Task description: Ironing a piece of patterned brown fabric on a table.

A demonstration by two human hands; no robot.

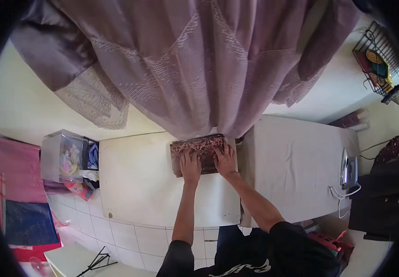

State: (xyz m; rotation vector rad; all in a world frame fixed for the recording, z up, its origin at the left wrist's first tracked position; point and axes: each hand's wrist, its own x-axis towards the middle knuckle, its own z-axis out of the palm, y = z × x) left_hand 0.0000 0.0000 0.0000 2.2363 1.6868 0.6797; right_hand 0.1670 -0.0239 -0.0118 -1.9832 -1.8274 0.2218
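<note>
Brown, pink-patterned folded cloth (207, 159) lies beneath left hand (190, 165) and right hand (225, 161), both spread flat.

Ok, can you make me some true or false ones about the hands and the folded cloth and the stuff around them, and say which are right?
1. The left hand and right hand are both on the folded cloth. True.
2. The folded cloth is bright green all over. False: it is dark brown with a pinkish pattern.
3. The iron is to the right of the folded cloth. True.
4. The right hand is holding the iron. False: it is on the folded cloth.
5. A see-through box is to the left of the white table. True.
</note>
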